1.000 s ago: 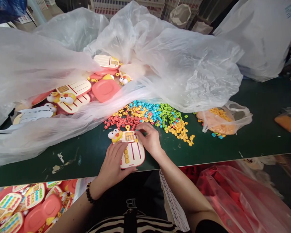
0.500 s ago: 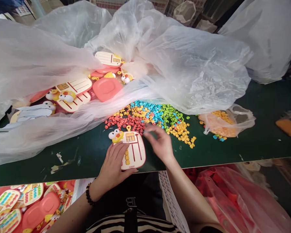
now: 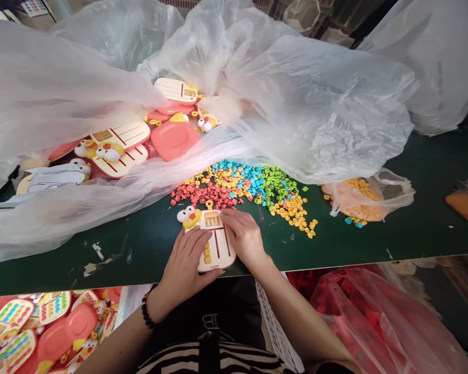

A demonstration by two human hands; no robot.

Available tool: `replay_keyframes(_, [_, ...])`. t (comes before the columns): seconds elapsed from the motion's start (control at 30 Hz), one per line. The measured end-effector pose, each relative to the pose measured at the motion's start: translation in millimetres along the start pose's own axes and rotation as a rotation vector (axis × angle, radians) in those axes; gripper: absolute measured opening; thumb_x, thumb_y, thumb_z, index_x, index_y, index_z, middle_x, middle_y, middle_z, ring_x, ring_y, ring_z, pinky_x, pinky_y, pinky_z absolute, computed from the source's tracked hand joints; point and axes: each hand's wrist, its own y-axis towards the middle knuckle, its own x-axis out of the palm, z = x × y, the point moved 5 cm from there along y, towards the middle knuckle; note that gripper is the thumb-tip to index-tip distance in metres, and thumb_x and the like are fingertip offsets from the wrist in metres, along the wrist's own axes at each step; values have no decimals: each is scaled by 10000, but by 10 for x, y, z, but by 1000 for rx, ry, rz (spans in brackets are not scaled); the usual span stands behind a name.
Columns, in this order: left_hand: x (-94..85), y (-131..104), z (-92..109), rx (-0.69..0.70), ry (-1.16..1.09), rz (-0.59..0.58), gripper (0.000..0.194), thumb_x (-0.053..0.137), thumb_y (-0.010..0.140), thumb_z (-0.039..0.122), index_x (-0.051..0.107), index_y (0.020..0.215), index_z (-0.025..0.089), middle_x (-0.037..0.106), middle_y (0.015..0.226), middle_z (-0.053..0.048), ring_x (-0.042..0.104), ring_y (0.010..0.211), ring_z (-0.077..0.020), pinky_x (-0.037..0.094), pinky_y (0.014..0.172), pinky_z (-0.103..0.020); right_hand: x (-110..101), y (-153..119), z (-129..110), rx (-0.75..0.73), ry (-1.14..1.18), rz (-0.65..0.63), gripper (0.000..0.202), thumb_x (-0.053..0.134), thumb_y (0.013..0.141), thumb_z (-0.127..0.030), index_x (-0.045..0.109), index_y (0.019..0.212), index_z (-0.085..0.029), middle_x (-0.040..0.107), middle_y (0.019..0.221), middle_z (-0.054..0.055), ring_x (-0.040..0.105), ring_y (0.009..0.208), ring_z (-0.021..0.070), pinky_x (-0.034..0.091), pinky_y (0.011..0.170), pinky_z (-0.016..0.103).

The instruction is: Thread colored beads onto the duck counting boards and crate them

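A cream toy sliding board (image 3: 223, 262) with red slots and a bulging-eyed yellow duck head (image 3: 189, 216) lies flat near the table's front edge. Across its left side stretches my left hand (image 3: 187, 254), fingers on top and thumb along the bottom edge, gripping it. Yellow pieces (image 3: 207, 252) sit in a column beside those fingers. At the board's upper right corner, my right hand (image 3: 244, 234) has its fingers pressed together over a slot; anything between them is hidden. Just behind the board spreads a heap of small red pieces (image 3: 210, 196), with blue pieces (image 3: 247, 179) and green pieces (image 3: 276, 182).
Big clear plastic bags (image 3: 296, 98) cover the back of the green table (image 3: 374, 241); several unfilled boards (image 3: 120, 137) lie in one. A small bag of orange pieces (image 3: 359, 200) stands right. Below the edge are filled boards (image 3: 13, 317) at left and a red-filled bag (image 3: 370, 311) at right.
My right hand has come from the red pieces back toward me onto the board's upper right part. My left hand keeps its hold on the board.
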Motion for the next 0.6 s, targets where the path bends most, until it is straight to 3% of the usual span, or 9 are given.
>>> replay_keyframes(0.17, [-16, 7, 10, 1, -7, 13, 596, 622, 809, 438, 436, 1301, 159, 573, 1255, -142, 496, 1225, -295, 338, 1084, -500, -54, -79, -63, 46, -42, -82, 255, 474, 939, -182, 671, 1101, -172, 703, 1153, 100, 635, 1119, 244, 499, 922, 403])
replay_keyframes(0.27, [-6, -5, 1, -6, -16, 14, 587, 622, 812, 446, 442, 1294, 164, 573, 1255, -141, 498, 1224, -294, 352, 1076, -500, -68, -220, -188, 107, 5, -61, 257, 481, 933, -195, 667, 1109, -177, 704, 1144, 104, 618, 1147, 242, 494, 944, 406])
replay_keyframes(0.4, [5, -28, -2, 0, -24, 0, 560, 606, 830, 424, 436, 1297, 167, 577, 1255, -134, 501, 1227, -275, 342, 1090, -481, -68, -388, -337, 87, 98, -98, 309, 508, 914, -204, 630, 1197, -222, 672, 1222, 71, 503, 1290, 258, 468, 994, 443])
replay_keyframes(0.5, [-10, -7, 18, -3, 20, 0, 659, 615, 816, 461, 397, 1341, 128, 552, 1300, -167, 478, 1256, -291, 297, 1115, -498, -207, -327, -121, 127, 143, -19, 270, 512, 917, -227, 657, 1144, -238, 696, 1174, 58, 591, 1188, 232, 494, 968, 415])
replay_keyframes(0.6, [-13, 64, 77, 6, 107, 3, 831, 643, 766, 555, 355, 1392, 90, 484, 1391, -209, 415, 1315, -345, 164, 1149, -566, -444, -174, 402, 328, -45, 185, 245, 479, 921, -211, 698, 1030, -217, 730, 1051, 78, 670, 987, 226, 524, 892, 404])
